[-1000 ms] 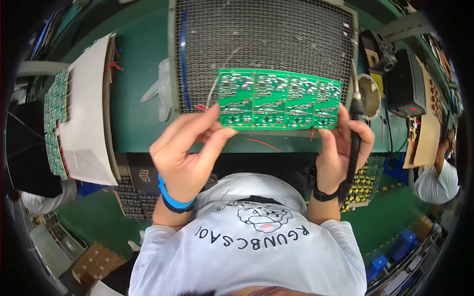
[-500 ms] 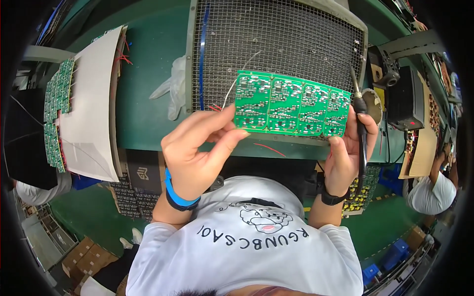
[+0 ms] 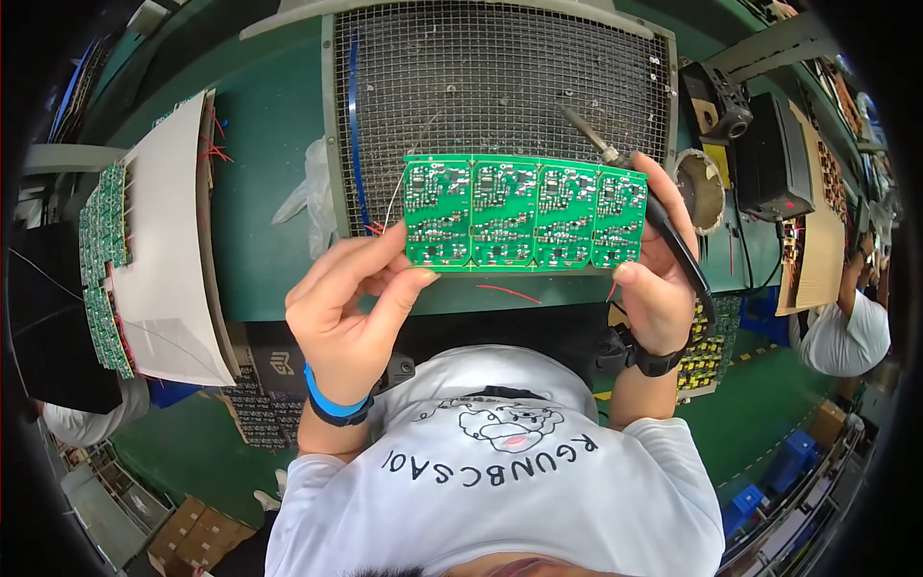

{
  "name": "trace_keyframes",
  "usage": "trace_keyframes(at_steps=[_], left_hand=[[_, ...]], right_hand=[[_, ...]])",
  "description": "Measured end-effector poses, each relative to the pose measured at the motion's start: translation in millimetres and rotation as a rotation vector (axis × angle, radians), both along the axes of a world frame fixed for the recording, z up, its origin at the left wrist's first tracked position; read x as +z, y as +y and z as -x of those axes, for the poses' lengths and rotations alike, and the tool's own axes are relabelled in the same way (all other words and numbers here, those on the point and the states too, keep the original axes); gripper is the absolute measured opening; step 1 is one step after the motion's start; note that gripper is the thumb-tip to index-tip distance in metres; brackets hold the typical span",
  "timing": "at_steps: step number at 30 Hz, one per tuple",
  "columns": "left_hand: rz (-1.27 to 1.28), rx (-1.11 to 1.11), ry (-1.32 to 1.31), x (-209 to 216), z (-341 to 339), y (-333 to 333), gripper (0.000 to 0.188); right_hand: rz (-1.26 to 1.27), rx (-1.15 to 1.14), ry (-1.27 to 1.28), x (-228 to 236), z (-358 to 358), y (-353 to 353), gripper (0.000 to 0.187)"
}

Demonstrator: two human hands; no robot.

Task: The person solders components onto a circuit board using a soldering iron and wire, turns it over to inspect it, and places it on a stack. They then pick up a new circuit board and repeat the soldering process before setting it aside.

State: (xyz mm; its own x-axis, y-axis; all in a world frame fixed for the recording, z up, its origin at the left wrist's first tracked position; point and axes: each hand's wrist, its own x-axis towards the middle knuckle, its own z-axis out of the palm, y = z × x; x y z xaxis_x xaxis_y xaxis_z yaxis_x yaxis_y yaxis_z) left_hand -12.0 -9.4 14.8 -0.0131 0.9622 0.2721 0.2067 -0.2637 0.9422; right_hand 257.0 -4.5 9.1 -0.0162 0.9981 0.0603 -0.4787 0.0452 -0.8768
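A green circuit board panel (image 3: 502,252), divided into several like sections, is held up by its two ends with its component side showing. At its left end, my left hand (image 3: 351,313) pinches the edge between thumb and fingers. A thin pale wire (image 3: 391,200) rises beside that hand. My right hand (image 3: 665,298) grips the right end, thumb at the lower corner. That same hand also carries a soldering iron (image 3: 673,234), its tip slanting up and left beyond the board, its black handle and cable passing down over the hand.
Behind the board lies a framed wire-mesh panel (image 3: 500,58). Left of it are a crumpled clear glove (image 3: 312,192) and a white sheet (image 3: 168,250) with more circuit boards (image 3: 104,231). A round dish (image 3: 700,192) and black box (image 3: 777,159) stand right. Other people sit at both sides.
The soldering iron has swung from nearly upright to slanting left, its tip now over the mesh. The board sits more level. The whole view has shifted somewhat.
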Motion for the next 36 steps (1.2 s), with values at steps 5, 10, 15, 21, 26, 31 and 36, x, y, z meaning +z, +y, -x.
trace_keyframes(at_steps=[5,10,15,21,26,31,36], left_hand=[[-0.016,0.026,-0.005,0,-1,-3,0.037],[-0.246,0.260,0.574,21,52,26,0.055],[-0.145,0.797,1.430,66,280,106,0.077],[0.422,0.621,1.420,-15,425,200,0.093],[0.266,0.626,1.438,-32,396,192,0.073],[0.131,0.503,1.478,-26,369,175,0.051],[-0.016,0.363,1.300,-1,270,140,0.048]], right_hand=[[-0.036,0.086,-0.025,0,-7,3,0.087],[-0.020,0.067,-0.048,4,-16,0,0.091],[0.017,0.020,-0.145,9,-23,-3,0.097],[0.019,0.004,-0.203,11,-41,-7,0.095],[-0.192,-0.322,-0.343,34,-97,7,0.083],[-0.179,-0.261,-0.530,93,-162,115,0.060],[-0.356,-0.317,-0.907,68,-188,282,0.051]])
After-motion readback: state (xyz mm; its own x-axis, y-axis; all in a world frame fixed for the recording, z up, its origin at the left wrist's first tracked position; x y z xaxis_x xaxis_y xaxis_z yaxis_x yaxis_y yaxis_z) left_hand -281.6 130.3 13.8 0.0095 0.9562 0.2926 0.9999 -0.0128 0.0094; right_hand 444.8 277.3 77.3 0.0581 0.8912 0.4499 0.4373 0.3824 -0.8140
